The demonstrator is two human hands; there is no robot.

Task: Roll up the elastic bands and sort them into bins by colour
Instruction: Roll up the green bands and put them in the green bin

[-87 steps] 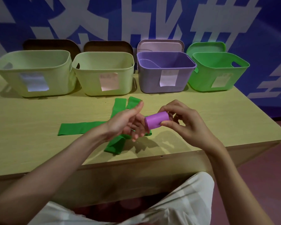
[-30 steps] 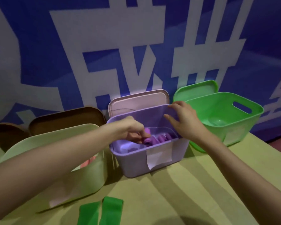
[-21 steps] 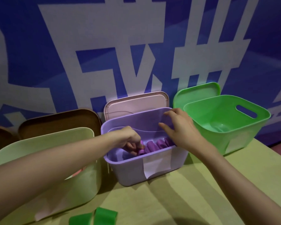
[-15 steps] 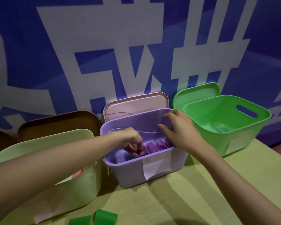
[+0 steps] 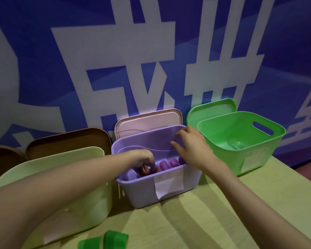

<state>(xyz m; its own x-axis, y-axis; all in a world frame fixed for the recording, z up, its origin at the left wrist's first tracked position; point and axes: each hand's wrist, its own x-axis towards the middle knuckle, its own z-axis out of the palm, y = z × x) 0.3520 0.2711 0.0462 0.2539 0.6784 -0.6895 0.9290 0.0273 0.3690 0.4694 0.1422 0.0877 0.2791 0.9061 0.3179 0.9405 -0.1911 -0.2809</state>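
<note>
Down inside the purple bin (image 5: 147, 191), toward its left half, the left hand (image 5: 142, 161) reaches in with its fingers curled downward; their tips sink behind the front wall among the purple rolls (image 5: 167, 164), so whether they pinch a roll or have let go cannot be told. Just right of that hand the rolls lie in a row along the bin floor, only their upper halves showing above the rim, and the roll nearest the fingers is mostly hidden. Further right, the right hand (image 5: 192, 147) grips the bin's far right edge, thumb on the inner wall and fingers curled over the rim, above the last rolls. Near the left forearm, at the bottom edge, two green bands (image 5: 104, 241) lie on the table (image 5: 205, 221), cut off by the frame. Left of both hands stands a pale green bin (image 5: 61, 177), partly covered by the arm; right of them a bright green bin (image 5: 241, 141)
</note>
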